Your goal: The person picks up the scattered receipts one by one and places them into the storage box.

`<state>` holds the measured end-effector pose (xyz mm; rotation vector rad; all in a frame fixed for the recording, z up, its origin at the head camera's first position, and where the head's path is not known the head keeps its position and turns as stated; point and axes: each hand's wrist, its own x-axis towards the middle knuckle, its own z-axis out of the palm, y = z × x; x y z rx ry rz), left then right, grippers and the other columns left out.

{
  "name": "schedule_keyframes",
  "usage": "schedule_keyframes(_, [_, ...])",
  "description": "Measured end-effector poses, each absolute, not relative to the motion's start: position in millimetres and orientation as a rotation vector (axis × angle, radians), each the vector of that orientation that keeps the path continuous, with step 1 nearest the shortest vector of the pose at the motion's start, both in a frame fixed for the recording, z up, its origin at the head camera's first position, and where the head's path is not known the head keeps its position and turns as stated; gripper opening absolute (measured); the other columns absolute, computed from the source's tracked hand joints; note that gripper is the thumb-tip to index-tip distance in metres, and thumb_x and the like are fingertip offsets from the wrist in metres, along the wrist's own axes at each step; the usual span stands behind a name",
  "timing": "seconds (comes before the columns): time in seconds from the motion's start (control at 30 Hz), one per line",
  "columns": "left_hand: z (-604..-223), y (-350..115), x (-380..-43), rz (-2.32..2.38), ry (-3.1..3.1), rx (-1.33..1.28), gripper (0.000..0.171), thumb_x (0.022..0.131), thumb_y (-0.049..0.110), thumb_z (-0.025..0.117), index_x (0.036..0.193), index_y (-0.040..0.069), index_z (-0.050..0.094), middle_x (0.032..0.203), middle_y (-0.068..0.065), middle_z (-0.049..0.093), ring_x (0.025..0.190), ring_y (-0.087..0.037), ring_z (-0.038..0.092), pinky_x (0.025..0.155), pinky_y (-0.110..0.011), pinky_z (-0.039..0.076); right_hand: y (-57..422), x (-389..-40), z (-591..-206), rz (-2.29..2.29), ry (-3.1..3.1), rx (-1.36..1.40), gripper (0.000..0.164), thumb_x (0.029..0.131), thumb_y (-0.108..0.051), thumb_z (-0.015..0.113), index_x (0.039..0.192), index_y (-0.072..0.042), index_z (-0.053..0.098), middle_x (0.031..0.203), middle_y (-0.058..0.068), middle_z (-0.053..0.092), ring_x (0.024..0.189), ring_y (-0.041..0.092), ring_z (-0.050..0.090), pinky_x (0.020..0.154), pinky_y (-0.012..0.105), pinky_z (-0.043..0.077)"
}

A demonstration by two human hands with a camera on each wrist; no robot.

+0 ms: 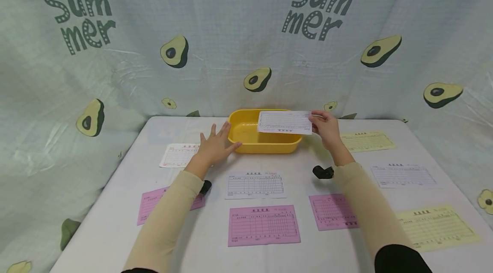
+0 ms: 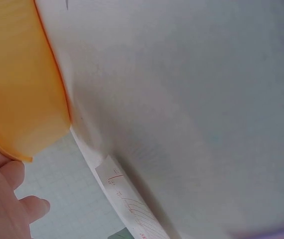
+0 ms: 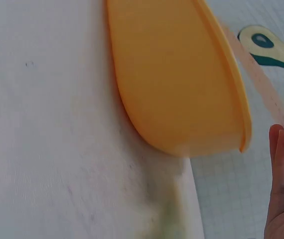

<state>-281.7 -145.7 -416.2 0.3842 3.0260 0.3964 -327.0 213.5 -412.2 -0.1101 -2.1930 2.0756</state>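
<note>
A yellow plastic basin [image 1: 265, 148] stands at the far middle of the table. Over its right half, my right hand [image 1: 326, 129] pinches a white printed form slip [image 1: 284, 122] by its right end. Fingers spread, my left hand [image 1: 212, 149] touches the basin's left end; in the left wrist view the fingers [image 2: 12, 174] meet the rim of the basin [image 2: 22, 74]. The right wrist view has the right hand [image 3: 283, 186] beside the basin [image 3: 177, 74], with the slip seen edge-on and blurred. Beneath the left hand lies a white slip with red print [image 1: 179, 155].
Pink slips [image 1: 264, 226], white slips [image 1: 255, 186] and yellow slips [image 1: 367, 141] lie spread on the white table [image 1: 200, 238]. Both forearms cover parts of some slips. Behind the table hangs an avocado-patterned curtain [image 1: 215, 20]. Small black devices [image 1: 322, 172] sit by the wrists.
</note>
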Motion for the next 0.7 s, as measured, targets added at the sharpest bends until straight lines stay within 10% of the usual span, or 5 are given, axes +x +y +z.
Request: schedule_keyframes(0.7, [-415.1,-146.0,-281.7,0.385,3.011,0.368,0.090,0.102,0.067,0.040,0.166,0.010,0.011,0.172,-0.006,0.008,0.155,-0.044,0.002,0.115,-0.075,0.005,162.1,-340.2,-409.2,1.999,-2.370,-0.112,0.039,0.106,-0.015,0.058,0.144,-0.006,0.057,0.134,0.018,0.063,0.100,0.022,0.062,0.082,0.019,0.056])
